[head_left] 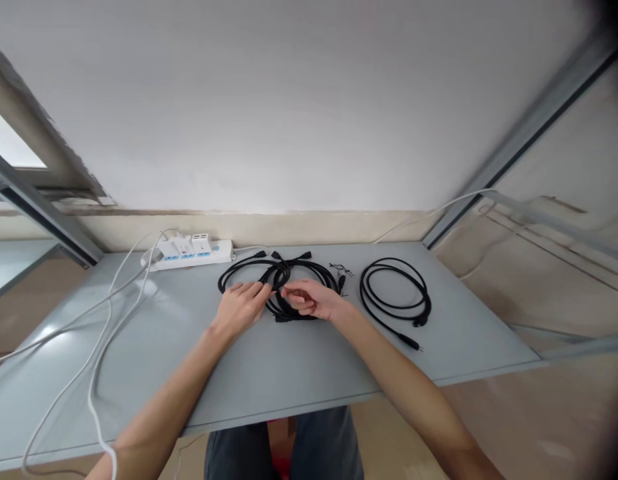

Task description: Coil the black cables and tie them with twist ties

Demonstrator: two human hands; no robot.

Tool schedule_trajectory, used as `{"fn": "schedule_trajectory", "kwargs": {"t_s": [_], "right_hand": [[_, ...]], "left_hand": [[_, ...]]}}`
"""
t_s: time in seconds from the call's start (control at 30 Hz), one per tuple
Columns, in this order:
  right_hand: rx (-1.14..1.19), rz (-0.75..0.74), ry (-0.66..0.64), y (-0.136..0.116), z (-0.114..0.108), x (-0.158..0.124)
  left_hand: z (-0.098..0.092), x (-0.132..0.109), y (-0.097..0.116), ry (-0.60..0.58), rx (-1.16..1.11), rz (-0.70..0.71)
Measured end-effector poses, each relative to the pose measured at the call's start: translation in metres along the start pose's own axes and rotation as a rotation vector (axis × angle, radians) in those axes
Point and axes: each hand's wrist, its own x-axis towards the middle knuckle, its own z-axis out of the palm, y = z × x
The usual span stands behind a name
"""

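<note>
My left hand [243, 303] is closed on the near side of a coiled black power cable [237, 264], which lies on the grey tabletop. Close beside it, my right hand [311, 298] has its fingers curled in a pinch at the same coil; whatever sits between the fingertips is too small to make out. More coiled black cables [316, 267] lie under and behind my right hand, partly hidden by it. Just behind that hand is a small heap of thin black twist ties [341, 269].
A loosely looped black power cable [396, 310] lies to the right. At the back left, a white power strip [189, 255] carries several white adapters. White cords [106, 320] run across the left side of the grey table [289, 373]. Metal posts [459, 193] frame the table.
</note>
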Motion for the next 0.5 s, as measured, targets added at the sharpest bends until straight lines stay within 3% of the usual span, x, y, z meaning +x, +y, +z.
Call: {"fn": "schedule_trajectory", "kwargs": {"t_s": [0.23,0.4,0.5], "right_hand": [[-0.591,-0.340,0.174,0.004,0.007,0.000],[-1.145,-0.602,0.515,0.011,0.022,0.001],[-1.219,-0.636,0.555,0.015,0.026,0.000]], "left_hand": [[0.000,-0.002,-0.001,0.011,0.042,-0.063],[-0.002,-0.003,-0.004,0.072,0.026,-0.180],[-0.003,-0.005,-0.006,0.080,-0.002,-0.175]]}}
